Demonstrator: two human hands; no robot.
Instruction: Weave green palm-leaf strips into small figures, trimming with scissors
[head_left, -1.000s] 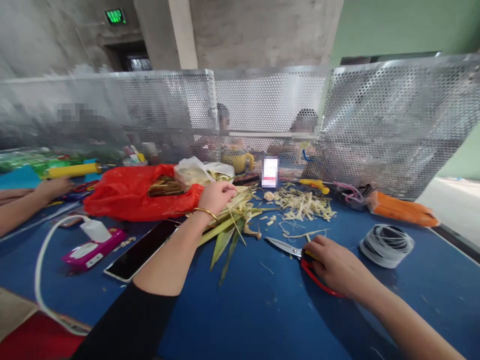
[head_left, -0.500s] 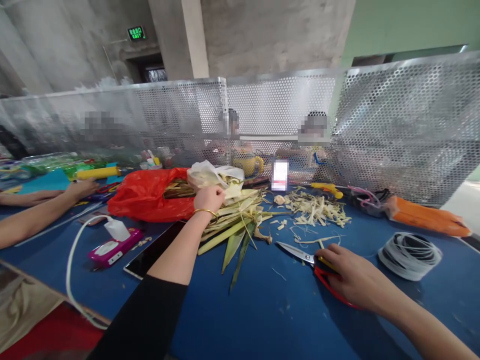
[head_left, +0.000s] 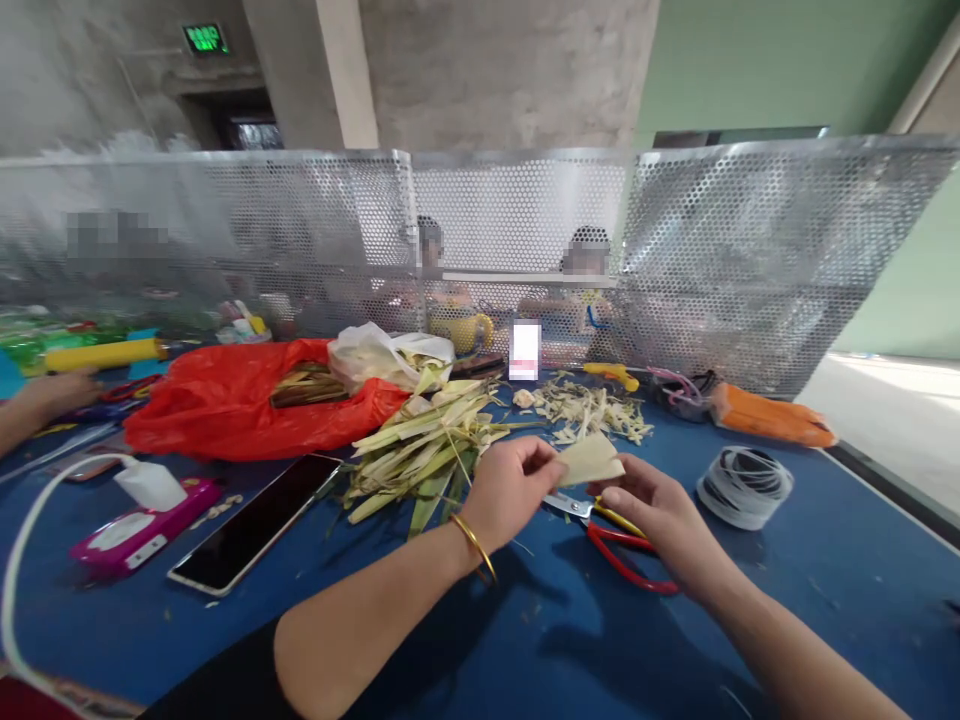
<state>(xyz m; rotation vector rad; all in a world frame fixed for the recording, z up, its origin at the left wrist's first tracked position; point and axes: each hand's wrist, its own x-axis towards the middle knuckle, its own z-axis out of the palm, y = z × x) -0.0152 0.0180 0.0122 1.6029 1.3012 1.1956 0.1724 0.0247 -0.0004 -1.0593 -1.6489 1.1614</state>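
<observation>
A pale piece of dried husk (head_left: 590,459) is raised over the blue table. My left hand (head_left: 512,490), with a gold bangle at the wrist, pinches its left end. At its right end, the fingers of my right hand (head_left: 651,505) close on the edge, partly hidden behind it. Scissors (head_left: 628,568) with red and yellow handles lie just below, their blades pointing left and part of the yellow handle covered by my right hand. Left of my hands spreads a heap of long husk leaves (head_left: 420,450), pale yellow to green. Shredded husk scraps (head_left: 592,408) lie behind.
A red plastic bag (head_left: 225,400), a phone (head_left: 255,525) and a purple power strip (head_left: 146,530) occupy the left. At right are a coil of clear cord (head_left: 745,487) and an orange package (head_left: 772,415). A perforated metal screen (head_left: 517,220) stands behind. Another person's hand (head_left: 56,395) is at far left.
My left hand has come right from the heap and now holds a husk piece. My right hand has let go of the scissors and taken the husk's other end. The view has turned right.
</observation>
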